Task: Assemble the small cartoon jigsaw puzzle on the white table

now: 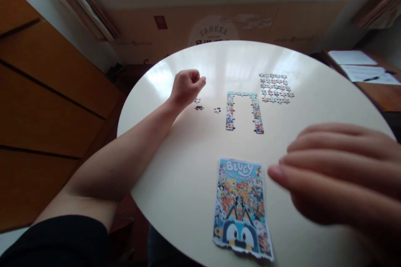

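My left hand (pixel 186 86) is stretched out over the round white table (pixel 188 183), curled into a loose fist; whether it holds a piece is hidden. Just below it lie a few loose puzzle pieces (pixel 198 104) and one more piece (pixel 217 110). Right of them sits a partly joined puzzle frame (pixel 242 110), shaped like an upside-down U. A cluster of several loose pieces (pixel 275 87) lies further right. My right hand (pixel 335 175) hovers close to the camera, blurred, fingers extended together, holding nothing. Beside it lies the colourful reference picture (pixel 240 206).
Wooden cabinets (pixel 46 104) stand at the left. A desk with papers and a pen (pixel 363 71) is at the far right. Cardboard sheets (pixel 219 25) lean against the wall behind the table.
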`<control>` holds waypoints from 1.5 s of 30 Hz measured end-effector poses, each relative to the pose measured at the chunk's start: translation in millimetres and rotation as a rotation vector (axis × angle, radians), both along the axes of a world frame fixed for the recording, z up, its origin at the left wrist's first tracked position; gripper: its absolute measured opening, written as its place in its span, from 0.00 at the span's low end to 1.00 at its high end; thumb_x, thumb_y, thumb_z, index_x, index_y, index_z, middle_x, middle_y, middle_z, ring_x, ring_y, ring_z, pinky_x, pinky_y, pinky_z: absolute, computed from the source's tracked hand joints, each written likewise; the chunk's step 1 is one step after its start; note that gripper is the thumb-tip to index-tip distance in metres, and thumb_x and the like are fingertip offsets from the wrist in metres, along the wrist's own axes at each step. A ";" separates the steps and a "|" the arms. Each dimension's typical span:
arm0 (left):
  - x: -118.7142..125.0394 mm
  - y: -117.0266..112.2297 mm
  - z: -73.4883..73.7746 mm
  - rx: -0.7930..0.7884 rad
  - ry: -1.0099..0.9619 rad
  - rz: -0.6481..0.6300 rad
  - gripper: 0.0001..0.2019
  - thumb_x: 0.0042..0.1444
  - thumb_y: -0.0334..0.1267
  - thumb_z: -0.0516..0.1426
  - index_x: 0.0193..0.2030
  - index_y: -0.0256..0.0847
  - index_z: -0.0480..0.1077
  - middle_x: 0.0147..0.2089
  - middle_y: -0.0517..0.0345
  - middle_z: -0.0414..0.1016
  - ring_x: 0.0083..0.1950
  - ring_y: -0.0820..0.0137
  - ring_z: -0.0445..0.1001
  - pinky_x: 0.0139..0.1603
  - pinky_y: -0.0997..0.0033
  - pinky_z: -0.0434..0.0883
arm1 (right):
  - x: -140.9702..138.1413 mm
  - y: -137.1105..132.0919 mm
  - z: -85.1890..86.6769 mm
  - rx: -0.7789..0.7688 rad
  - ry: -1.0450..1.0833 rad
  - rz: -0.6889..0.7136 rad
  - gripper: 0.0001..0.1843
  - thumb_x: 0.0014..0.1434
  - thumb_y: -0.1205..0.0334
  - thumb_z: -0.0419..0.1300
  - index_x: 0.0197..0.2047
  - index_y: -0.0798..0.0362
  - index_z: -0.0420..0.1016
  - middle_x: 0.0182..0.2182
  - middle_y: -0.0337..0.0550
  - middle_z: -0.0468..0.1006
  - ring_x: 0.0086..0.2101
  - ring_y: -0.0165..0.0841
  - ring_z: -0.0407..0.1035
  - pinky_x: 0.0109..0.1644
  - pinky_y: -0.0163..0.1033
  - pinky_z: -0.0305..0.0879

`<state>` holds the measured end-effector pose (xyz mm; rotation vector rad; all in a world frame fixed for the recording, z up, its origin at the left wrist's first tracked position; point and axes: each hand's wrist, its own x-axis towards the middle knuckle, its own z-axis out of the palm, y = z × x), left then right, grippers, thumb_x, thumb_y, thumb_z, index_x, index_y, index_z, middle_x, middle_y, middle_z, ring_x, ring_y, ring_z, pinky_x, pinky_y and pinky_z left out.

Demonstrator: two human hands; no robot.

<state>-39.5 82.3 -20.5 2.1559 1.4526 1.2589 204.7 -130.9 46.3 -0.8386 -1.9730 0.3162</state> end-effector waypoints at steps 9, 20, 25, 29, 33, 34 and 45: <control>-1.8 5.0 -3.5 0.031 -0.046 0.003 0.19 0.53 0.31 0.57 0.20 0.43 0.49 0.20 0.63 0.48 0.27 0.71 0.52 0.29 0.66 0.54 | 8.9 65.7 -43.0 0.181 0.145 -0.184 0.14 0.58 0.66 0.55 0.22 0.44 0.70 0.19 0.38 0.71 0.21 0.36 0.68 0.24 0.44 0.62; -22.1 6.6 11.8 -0.029 0.216 0.096 0.19 0.56 0.38 0.57 0.19 0.43 0.53 0.19 0.62 0.56 0.25 0.71 0.56 0.29 0.66 0.55 | 8.6 76.1 -42.0 0.135 0.086 -0.102 0.15 0.53 0.76 0.53 0.23 0.48 0.70 0.22 0.37 0.75 0.23 0.31 0.70 0.25 0.38 0.64; -27.9 6.9 11.8 -0.244 0.394 0.030 0.05 0.54 0.41 0.61 0.32 0.42 0.73 0.33 0.54 0.77 0.31 0.67 0.69 0.30 0.68 0.61 | 14.3 80.2 -39.9 0.130 0.065 -0.093 0.15 0.52 0.76 0.53 0.23 0.48 0.71 0.22 0.37 0.74 0.23 0.31 0.69 0.26 0.38 0.65; -30.6 5.7 15.4 -0.233 0.461 0.010 0.06 0.53 0.39 0.61 0.37 0.43 0.78 0.37 0.54 0.81 0.34 0.66 0.74 0.32 0.69 0.65 | 21.2 85.8 -34.4 0.141 0.037 -0.111 0.16 0.49 0.79 0.51 0.23 0.48 0.71 0.21 0.37 0.73 0.23 0.31 0.69 0.26 0.38 0.64; -36.3 2.2 26.5 -0.291 0.551 -0.008 0.06 0.51 0.37 0.61 0.32 0.44 0.81 0.36 0.56 0.82 0.34 0.65 0.76 0.33 0.69 0.67 | 28.9 91.9 -31.2 0.121 0.000 -0.111 0.17 0.47 0.79 0.49 0.24 0.49 0.73 0.21 0.35 0.74 0.24 0.30 0.69 0.27 0.37 0.65; -37.7 1.1 29.2 -0.316 0.563 -0.017 0.06 0.50 0.37 0.61 0.32 0.44 0.81 0.35 0.56 0.82 0.34 0.65 0.76 0.33 0.69 0.68 | 30.5 93.2 -31.2 0.102 -0.007 -0.108 0.18 0.47 0.79 0.49 0.25 0.49 0.74 0.21 0.35 0.74 0.24 0.30 0.70 0.27 0.37 0.65; -32.9 -7.3 33.1 -0.422 0.671 -0.121 0.10 0.48 0.39 0.62 0.37 0.45 0.83 0.39 0.56 0.84 0.35 0.65 0.77 0.32 0.71 0.67 | 32.2 98.5 -37.6 -0.070 -0.133 -0.053 0.18 0.50 0.78 0.50 0.29 0.52 0.78 0.23 0.36 0.77 0.26 0.29 0.72 0.30 0.36 0.66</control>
